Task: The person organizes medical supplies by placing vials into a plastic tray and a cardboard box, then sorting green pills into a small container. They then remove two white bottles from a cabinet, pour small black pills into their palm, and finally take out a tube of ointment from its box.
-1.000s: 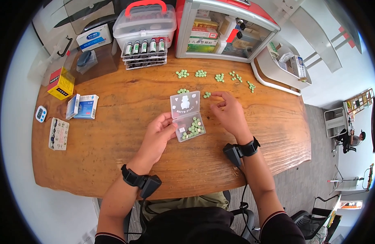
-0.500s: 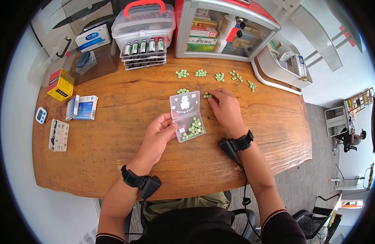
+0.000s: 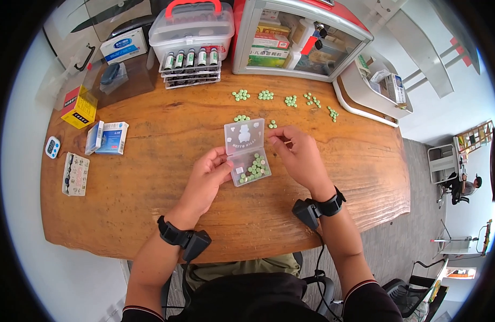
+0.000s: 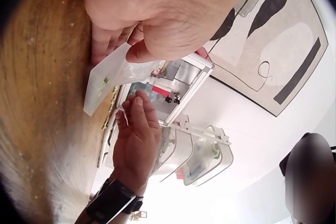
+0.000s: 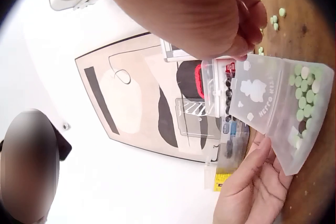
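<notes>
A clear plastic box with its lid (image 3: 235,134) raised stands tilted in the head view, held at its left side by my left hand (image 3: 203,180), thumb in front. Many green tablets (image 5: 306,98) and a darker one lie inside. My right hand (image 3: 303,161) is beside the lid's right edge, fingers bent and thumb near the index fingertip; whether a tablet is between them I cannot tell. Just beyond that hand lies a small group of green tablets (image 3: 272,124); another group (image 3: 241,118) sits behind the lid.
Several tablet piles (image 3: 266,95) line the back of the wooden table (image 3: 151,177). Behind them stand a clear case (image 3: 191,32) with vials, a glass-fronted cabinet (image 3: 301,43) and a white bin (image 3: 373,102). Medicine boxes (image 3: 114,138) and a timer (image 3: 52,147) lie left.
My right hand has drawn back from the small tablet group, which its fingertips reached half a second ago, to the lid's right edge. My left hand keeps its hold on the box.
</notes>
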A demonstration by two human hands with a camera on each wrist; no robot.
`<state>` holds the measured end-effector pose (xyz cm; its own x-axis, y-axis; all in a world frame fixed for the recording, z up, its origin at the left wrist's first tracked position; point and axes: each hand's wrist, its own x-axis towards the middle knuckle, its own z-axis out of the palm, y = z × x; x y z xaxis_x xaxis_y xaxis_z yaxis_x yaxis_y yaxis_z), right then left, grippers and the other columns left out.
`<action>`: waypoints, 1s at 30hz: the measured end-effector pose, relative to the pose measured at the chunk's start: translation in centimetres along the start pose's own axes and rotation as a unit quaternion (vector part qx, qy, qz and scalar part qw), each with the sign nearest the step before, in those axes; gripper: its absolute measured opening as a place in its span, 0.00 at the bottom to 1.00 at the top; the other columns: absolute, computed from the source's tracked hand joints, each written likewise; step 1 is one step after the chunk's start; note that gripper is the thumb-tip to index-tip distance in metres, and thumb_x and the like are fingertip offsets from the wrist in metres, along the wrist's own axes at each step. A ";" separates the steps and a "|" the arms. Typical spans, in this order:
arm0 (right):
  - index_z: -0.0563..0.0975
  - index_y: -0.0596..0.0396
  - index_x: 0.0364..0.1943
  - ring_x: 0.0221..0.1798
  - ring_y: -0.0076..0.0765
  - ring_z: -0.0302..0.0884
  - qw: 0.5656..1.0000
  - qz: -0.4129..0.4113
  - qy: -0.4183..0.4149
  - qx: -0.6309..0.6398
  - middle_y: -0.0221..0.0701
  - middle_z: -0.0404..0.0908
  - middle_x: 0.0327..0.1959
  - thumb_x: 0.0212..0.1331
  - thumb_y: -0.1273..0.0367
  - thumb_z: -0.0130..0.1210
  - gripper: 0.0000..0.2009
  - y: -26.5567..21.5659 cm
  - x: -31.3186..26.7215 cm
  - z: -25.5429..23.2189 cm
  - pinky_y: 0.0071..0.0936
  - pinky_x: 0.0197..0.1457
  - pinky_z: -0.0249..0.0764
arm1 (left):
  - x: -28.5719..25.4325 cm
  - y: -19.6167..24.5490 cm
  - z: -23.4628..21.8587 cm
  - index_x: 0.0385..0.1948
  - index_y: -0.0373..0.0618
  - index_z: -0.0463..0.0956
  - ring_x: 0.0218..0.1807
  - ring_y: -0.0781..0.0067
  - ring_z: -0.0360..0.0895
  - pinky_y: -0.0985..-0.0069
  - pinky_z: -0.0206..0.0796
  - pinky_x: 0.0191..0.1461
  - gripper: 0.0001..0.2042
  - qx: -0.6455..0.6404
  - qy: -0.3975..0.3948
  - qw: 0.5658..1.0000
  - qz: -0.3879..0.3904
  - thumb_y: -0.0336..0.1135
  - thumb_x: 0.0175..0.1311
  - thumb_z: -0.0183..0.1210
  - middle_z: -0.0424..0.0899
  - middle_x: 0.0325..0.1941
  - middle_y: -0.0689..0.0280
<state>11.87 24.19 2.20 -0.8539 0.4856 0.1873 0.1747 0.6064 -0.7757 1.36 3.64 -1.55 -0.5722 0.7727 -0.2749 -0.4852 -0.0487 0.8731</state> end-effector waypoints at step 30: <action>0.84 0.56 0.47 0.41 0.49 0.84 0.989 -0.027 0.035 -0.142 0.41 0.83 0.45 0.62 0.69 0.62 0.11 4.4 2.7 2.3 0.41 0.46 0.79 | 0.2 -0.3 -0.2 0.63 0.34 0.69 0.58 0.70 0.79 0.69 0.73 0.64 0.16 0.003 -0.006 1.000 0.007 0.29 0.77 0.51 0.80 0.58 0.59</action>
<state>9.22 26.74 -2.06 -0.8311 0.4846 0.2729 0.2696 0.7802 -0.5645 1.34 3.69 -1.95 -0.5709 0.7798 -0.2567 -0.4731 -0.0569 0.8792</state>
